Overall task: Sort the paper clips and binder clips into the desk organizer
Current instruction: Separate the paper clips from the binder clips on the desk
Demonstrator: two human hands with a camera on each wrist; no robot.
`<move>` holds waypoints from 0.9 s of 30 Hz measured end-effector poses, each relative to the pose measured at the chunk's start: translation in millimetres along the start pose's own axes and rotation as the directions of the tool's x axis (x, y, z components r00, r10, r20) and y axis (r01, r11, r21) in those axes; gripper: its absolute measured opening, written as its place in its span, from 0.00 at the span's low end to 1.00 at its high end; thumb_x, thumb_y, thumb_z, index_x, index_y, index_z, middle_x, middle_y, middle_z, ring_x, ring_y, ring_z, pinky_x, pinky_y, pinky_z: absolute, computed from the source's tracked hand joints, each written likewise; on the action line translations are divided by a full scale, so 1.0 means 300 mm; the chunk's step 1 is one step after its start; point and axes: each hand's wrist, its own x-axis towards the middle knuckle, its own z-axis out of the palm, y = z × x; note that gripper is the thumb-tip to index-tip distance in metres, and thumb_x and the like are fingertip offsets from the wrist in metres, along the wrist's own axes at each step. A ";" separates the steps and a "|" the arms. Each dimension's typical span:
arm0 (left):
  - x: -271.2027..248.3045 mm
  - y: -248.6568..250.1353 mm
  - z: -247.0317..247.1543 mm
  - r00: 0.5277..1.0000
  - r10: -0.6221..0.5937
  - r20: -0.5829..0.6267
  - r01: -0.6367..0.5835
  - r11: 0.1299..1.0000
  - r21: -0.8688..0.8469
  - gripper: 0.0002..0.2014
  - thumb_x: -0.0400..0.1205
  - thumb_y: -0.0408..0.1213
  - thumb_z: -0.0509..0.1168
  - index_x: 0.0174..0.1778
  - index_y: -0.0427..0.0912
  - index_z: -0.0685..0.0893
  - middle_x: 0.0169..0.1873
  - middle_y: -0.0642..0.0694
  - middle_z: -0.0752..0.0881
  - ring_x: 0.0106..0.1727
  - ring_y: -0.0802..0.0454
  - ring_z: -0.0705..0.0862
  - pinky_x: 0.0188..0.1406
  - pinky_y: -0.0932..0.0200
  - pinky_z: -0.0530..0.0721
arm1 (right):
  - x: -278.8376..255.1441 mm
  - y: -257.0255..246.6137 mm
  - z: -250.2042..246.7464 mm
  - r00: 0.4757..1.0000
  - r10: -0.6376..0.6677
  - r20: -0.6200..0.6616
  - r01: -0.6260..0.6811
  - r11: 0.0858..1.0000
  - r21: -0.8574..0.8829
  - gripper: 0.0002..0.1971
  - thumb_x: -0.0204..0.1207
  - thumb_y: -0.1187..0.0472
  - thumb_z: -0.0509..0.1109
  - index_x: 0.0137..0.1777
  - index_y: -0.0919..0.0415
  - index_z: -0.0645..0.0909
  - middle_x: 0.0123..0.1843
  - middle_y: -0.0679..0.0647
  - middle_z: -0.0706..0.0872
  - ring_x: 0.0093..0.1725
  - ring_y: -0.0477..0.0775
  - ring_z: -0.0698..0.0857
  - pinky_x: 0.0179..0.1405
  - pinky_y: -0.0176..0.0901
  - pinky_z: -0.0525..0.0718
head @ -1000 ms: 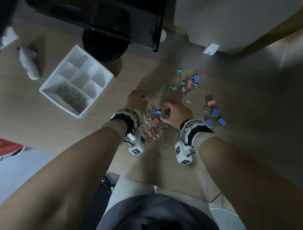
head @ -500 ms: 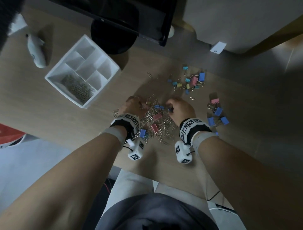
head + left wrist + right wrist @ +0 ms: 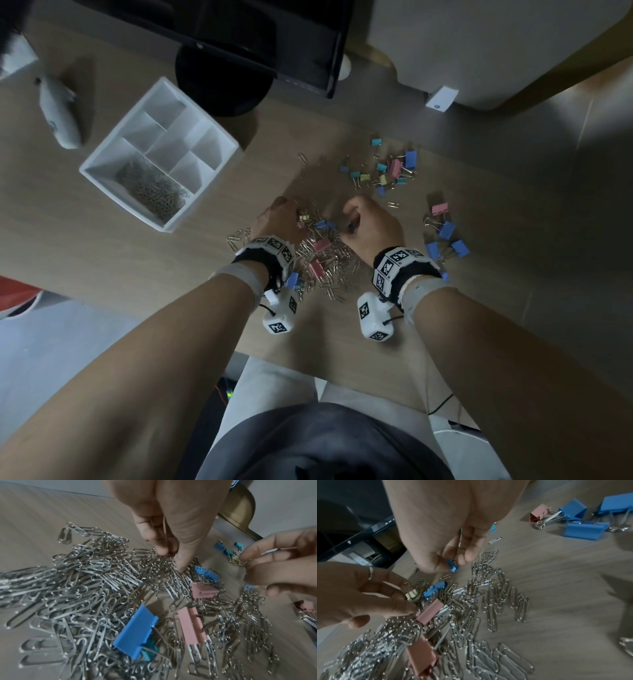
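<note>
A heap of silver paper clips (image 3: 325, 263) lies on the wooden desk between my hands, with pink (image 3: 322, 244) and blue binder clips (image 3: 135, 632) mixed in. My left hand (image 3: 282, 219) reaches into the far side of the heap. Its thumb and fingers (image 3: 161, 547) pinch a few paper clips beside a yellow binder clip (image 3: 411, 594). My right hand (image 3: 359, 219) pinches a small blue binder clip (image 3: 453, 565) just above the heap. The white desk organizer (image 3: 102, 164) stands at the far left and holds paper clips (image 3: 154, 190) in its long front compartment. Its other compartments look empty.
More coloured binder clips lie in a far group (image 3: 387, 171) and a right group (image 3: 443, 236). A black monitor stand (image 3: 222, 82) sits behind the organizer. A white object (image 3: 60, 116) lies at the far left. The desk's front edge runs under my wrists.
Both hands have stayed at the heap, their fingers working among the clips. The head view has shifted a little, so the organizer sits further right in the picture.
</note>
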 end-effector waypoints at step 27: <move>-0.024 -0.036 -0.014 0.987 -0.106 -0.119 0.072 0.963 -0.261 0.07 0.77 0.45 0.68 0.47 0.53 0.90 0.37 0.54 0.87 0.41 0.53 0.86 0.44 0.62 0.85 | 0.016 -0.064 0.060 0.974 -0.123 0.191 0.140 0.987 -0.081 0.12 0.75 0.51 0.75 0.56 0.53 0.83 0.56 0.51 0.85 0.50 0.54 0.87 0.48 0.51 0.88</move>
